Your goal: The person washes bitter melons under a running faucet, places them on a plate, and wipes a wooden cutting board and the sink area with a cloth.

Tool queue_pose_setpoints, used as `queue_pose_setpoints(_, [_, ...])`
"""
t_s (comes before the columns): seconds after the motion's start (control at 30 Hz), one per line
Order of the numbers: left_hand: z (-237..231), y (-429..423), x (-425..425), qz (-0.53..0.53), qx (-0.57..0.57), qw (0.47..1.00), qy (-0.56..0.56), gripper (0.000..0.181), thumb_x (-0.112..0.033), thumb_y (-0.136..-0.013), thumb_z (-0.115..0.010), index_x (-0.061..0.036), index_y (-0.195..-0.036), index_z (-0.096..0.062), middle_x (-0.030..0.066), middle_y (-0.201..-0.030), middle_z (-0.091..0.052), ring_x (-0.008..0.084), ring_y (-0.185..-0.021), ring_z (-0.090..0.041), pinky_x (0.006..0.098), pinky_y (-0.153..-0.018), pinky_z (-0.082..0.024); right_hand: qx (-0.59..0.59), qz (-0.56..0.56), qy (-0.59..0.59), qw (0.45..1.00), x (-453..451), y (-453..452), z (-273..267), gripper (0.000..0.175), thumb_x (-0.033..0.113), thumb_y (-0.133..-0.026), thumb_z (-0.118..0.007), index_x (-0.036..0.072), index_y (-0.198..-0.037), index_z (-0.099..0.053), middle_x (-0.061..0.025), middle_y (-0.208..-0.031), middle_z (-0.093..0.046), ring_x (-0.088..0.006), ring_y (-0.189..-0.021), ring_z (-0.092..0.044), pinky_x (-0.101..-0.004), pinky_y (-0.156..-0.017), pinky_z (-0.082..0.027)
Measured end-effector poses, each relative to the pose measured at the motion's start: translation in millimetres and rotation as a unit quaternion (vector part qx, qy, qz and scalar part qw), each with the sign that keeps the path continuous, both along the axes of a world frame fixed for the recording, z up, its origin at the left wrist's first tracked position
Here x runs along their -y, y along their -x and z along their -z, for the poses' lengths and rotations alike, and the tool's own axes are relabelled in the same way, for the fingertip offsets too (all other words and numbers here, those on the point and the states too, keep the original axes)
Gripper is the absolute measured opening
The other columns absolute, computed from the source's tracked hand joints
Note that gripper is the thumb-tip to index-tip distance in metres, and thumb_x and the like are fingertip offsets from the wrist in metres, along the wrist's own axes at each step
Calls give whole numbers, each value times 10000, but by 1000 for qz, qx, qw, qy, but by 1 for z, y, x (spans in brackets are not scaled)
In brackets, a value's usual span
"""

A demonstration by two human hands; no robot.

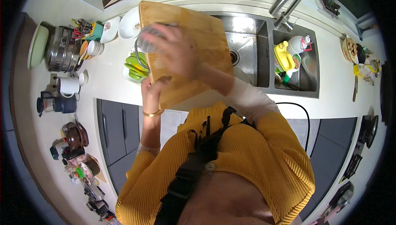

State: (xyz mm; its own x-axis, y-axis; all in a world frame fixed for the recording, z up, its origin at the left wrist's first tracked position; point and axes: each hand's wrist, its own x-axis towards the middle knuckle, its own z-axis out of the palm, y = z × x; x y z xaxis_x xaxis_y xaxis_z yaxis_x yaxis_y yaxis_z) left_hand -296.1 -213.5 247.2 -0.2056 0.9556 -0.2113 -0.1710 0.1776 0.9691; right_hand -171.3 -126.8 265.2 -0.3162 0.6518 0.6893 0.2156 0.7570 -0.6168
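Observation:
A wooden cutting board (201, 33) is tilted up in front of me, partly over the left sink basin (244, 45). My left hand (151, 92) grips its lower left edge, thumb on the face. Against the upper left of the board, my right hand (182, 52) is blurred by motion. Under its fingers is a grey scrubbing pad (147, 41), too blurred to name more exactly. A metal loop handle (138, 56) sticks out from the board's left edge. Just beyond that edge lie green sliced vegetables (133, 72) on a white plate, partly hidden by the board.
A steel faucet (287, 5) arches over the sink. The right basin holds a yellow plastic bottle (284, 56) and a white bottle (298, 44). White dishes (130, 24), a utensil holder (96, 31) and a steel steamer pot (63, 48) line the counter on the left.

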Motion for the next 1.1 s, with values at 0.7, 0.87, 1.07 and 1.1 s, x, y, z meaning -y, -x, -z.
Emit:
queue_pose_setpoints(0.7, [-27, -39, -6, 5, -41, 999, 1, 212, -54, -664, -498, 46, -841, -557, 72, -776, -579, 129, -655, -530, 240, -609, -427, -96, -32, -79, 992, -74, 0, 9, 533, -69, -715, -442, 128, -1210, -429, -151, -1250, -379, -301, -1113, -411, -325, -895, -389])
queue_pose_setpoints(0.87, [-42, -33, 4, -69, -7, 997, -17, 282, -69, -629, -509, 70, -872, -547, 98, -766, -572, 161, -663, -542, 244, -620, -428, -9, 16, 75, 997, -109, -41, 74, 555, -101, -705, -367, 119, -1211, -425, -145, -1187, -450, -308, -1058, -451, -347, -892, -387])
queue_pose_setpoints(1.07, [-44, -22, 19, -97, -2, 995, -7, 294, -50, -622, -509, 79, -883, -546, 120, -808, -584, 174, -689, -556, 253, -642, -442, 143, 149, 371, 905, -155, -165, 260, 334, 75, -762, -457, 124, -1075, -563, -126, -1014, -592, -227, -925, -568, -286, -800, -440])
queue_pose_setpoints(1.1, [-46, -26, 5, -69, 6, 998, -12, 294, -50, -622, -509, 79, -883, -546, 120, -808, -584, 174, -689, -556, 253, -642, -442, 165, 216, 368, 889, -188, -209, 319, 350, 78, -784, -437, 137, -1113, -539, -107, -995, -604, -196, -857, -585, -287, -739, -455])
